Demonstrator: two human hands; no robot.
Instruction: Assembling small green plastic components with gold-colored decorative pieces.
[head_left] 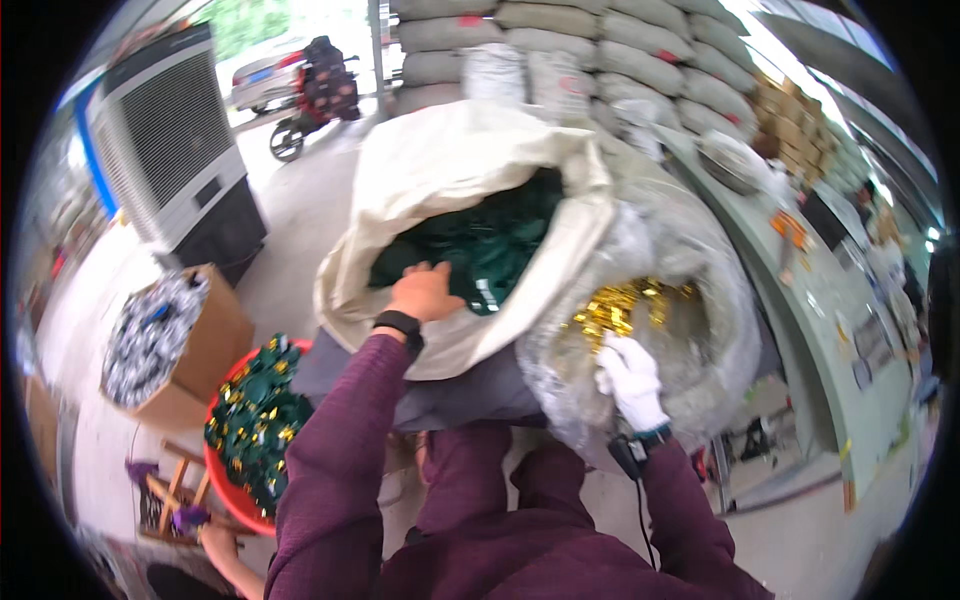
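My bare left hand (425, 292), with a dark band at its wrist, reaches into a cream cloth sack (450, 150). Its fingers are spread over shiny dark green pieces (490, 240) inside. My right hand (630, 380), in a white glove, is in the mouth of a clear plastic bag (735, 310). Its fingers are curled together at a bunch of gold metallic pieces (607, 310) and appear to grip some, though the fingertips are partly hidden. A dark device with a cable sits at the right wrist.
A red tub (222, 480) of green and gold pieces stands left, beside a cardboard box (205, 340) of silver pieces. Another person's hand (220, 545) is near a wooden stool (175, 490). An air cooler (175, 130), stacked sacks (550, 45) and a long table (800, 340) surround me.
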